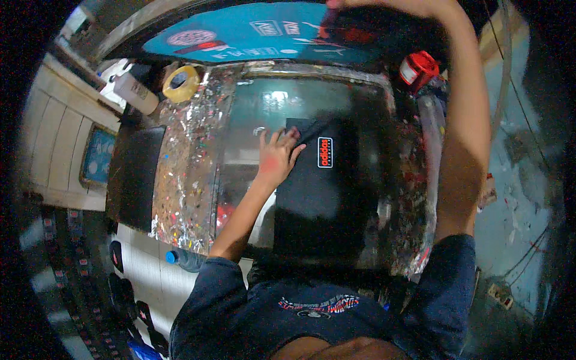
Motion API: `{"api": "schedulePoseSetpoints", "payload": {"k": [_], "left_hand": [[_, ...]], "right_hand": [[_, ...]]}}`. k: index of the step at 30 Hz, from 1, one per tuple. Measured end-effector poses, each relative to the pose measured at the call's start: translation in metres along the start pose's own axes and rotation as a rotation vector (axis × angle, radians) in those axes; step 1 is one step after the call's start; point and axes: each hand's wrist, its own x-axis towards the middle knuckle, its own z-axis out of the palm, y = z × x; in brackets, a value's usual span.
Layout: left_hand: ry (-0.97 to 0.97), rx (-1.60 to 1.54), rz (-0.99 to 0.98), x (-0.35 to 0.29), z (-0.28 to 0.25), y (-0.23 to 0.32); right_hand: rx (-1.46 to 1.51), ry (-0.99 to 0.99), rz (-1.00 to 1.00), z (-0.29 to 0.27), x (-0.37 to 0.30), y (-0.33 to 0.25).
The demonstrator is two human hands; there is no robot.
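A black fabric piece (312,210) lies on the dark, shiny printing board (255,96), with a small red-and-white rectangular print on its upper part. At its upper left corner, where the cloth looks creased, my left hand (277,159) rests with fingers spread. Beyond the board a large blue printing screen (240,39) with several stencil designs stands tilted up. My right arm reaches far forward along the right side. Up at the picture's top edge, my right hand (414,5) grips the upper edge of the screen; part of it is cut off.
Left of the board are a paint-spattered tabletop (189,168), a roll of clear tape (182,84), a pale plastic bottle (137,93) and a dark sheet (137,177). A red container (418,71) stands at the far right. Near my left elbow is a blue-capped bottle (186,260).
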Motion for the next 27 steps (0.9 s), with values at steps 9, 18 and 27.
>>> {"api": "schedulePoseSetpoints", "payload": {"k": [9, 18, 27], "left_hand": [[0.129, 0.01, -0.644, -0.078, -0.186, -0.225], [0.306, -0.077, -0.058, 0.017, -0.118, -0.075], [-0.043, -0.731, 0.821, 0.09, 0.136, 0.402]], "right_hand": [[0.008, 0.131, -0.084, 0.032, 0.026, 0.057], [0.022, 0.131, -0.013, 0.036, 0.029, 0.054], [0.008, 0.081, -0.033, 0.011, 0.006, 0.006]]}}
